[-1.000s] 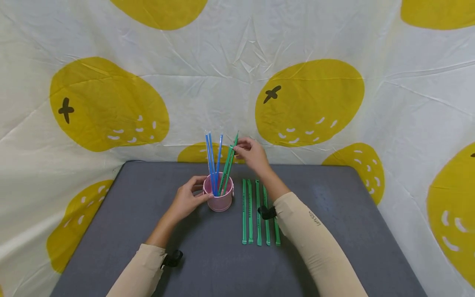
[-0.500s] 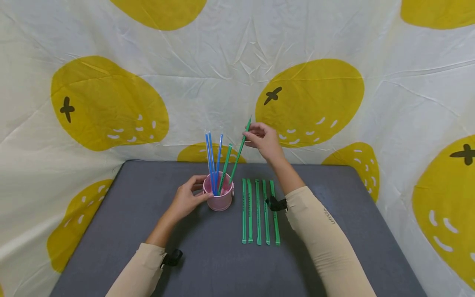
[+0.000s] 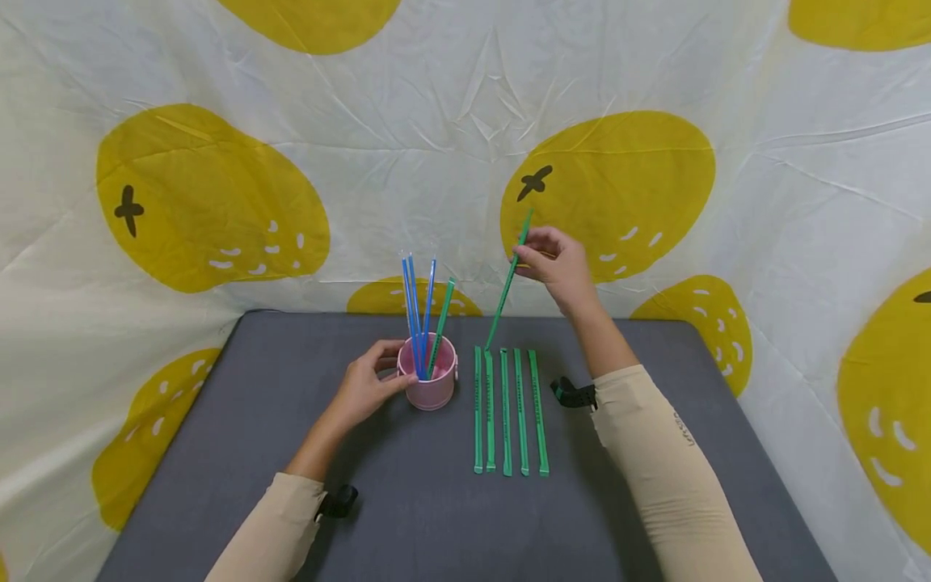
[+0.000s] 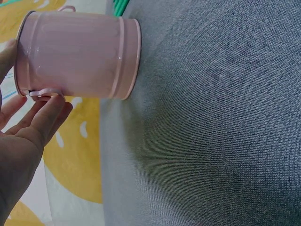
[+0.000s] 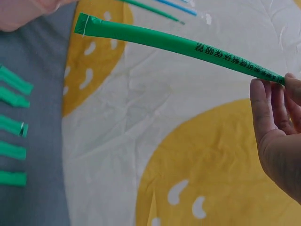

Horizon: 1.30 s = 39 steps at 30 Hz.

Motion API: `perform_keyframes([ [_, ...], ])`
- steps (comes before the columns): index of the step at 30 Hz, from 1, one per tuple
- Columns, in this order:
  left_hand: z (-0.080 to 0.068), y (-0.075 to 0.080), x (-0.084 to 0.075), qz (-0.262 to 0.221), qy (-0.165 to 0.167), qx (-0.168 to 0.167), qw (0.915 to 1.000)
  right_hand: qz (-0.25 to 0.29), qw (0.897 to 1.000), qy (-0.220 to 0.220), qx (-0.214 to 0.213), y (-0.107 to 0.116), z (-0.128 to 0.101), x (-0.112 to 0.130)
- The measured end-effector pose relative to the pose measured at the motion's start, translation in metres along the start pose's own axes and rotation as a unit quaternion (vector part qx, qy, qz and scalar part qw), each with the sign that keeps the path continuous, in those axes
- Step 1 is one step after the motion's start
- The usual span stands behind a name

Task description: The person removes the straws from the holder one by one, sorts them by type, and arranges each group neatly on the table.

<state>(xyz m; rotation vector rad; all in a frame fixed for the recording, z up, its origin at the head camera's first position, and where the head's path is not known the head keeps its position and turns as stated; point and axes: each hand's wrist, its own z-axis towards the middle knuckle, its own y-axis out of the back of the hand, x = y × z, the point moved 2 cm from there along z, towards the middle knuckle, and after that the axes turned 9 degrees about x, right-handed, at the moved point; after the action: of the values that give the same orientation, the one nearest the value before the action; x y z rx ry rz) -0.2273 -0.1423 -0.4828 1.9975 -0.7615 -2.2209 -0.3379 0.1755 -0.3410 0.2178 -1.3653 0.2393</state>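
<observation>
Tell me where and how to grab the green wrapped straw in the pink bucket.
Pinch the green wrapped straw near its upper end, probably best from the right: it leans that way and sticks up well above the pink bucket, while the blue straws and the left hand are on its left.

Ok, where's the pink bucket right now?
In the head view, the pink bucket stands on the table just left of centre, held by the left hand, with five green straws lying to its right.
</observation>
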Motion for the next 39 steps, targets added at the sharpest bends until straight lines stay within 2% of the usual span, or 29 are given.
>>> perform_keyframes([
  [6,0.001,0.0,0.001,-0.005,-0.005,-0.005,1.0,-0.06,0.998,-0.031,-0.005,0.017,-0.012,-0.015],
  [11,0.001,0.0,0.001,0.01,0.0,-0.004,0.9999,-0.094,0.994,-0.062,0.001,0.029,-0.022,-0.033],
  [25,0.0,0.001,0.002,0.016,0.0,-0.005,0.9999,-0.166,0.981,-0.099,0.005,0.057,-0.052,-0.066],
  [29,-0.001,0.001,0.001,0.016,0.001,-0.002,0.9999,-0.2,0.973,-0.112,0.004,0.062,-0.06,-0.076],
  [39,-0.002,0.001,0.002,0.011,0.012,0.003,0.9999,-0.26,0.948,-0.18,0.025,0.076,-0.079,-0.125],
])
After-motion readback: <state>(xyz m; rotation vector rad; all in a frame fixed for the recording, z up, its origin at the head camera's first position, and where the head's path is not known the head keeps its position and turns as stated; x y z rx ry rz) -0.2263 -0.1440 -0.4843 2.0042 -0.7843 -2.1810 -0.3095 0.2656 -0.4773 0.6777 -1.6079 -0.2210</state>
